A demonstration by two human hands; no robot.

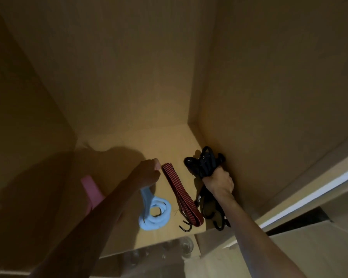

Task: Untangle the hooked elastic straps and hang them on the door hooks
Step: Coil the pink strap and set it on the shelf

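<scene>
Grips the black strap bundle (pixel 204 163) in the right hand (pixel 219 182), fingers wrapped tight round its middle, back of hand up, forearm reaching in straight from lower right. Shows tangled black loops sticking out just beyond the knuckles, more strap hanging back under the wrist, a black hook (pixel 219 224) at the shelf's front edge. Presses close to the cabinet side wall (pixel 269 117), right of the knuckles, bundle touching or nearly touching it; cannot tell which.

Holds the left hand (pixel 149 172) in a fist, fingers curled in, forearm coming up from lower left in shadow. Closes on the upper end of the light-blue strap (pixel 159 213), dropping from under the fist to a loose coil lying behind the wrist on the wooden shelf (pixel 149 141).

Between the two fists: red strap (pixel 179 191), folded flat in a long band, far end just beside the left knuckles, apart from the right hand, dark hooks (pixel 186 227) at the near end by the coil.

Left of the left forearm: pink object (pixel 91 190), partly hidden by the arm, too dim to identify. Below the shelf edge: clear glassware (pixel 186 245), blurred. Right of the right forearm: pale cabinet edge (pixel 309 195).
</scene>
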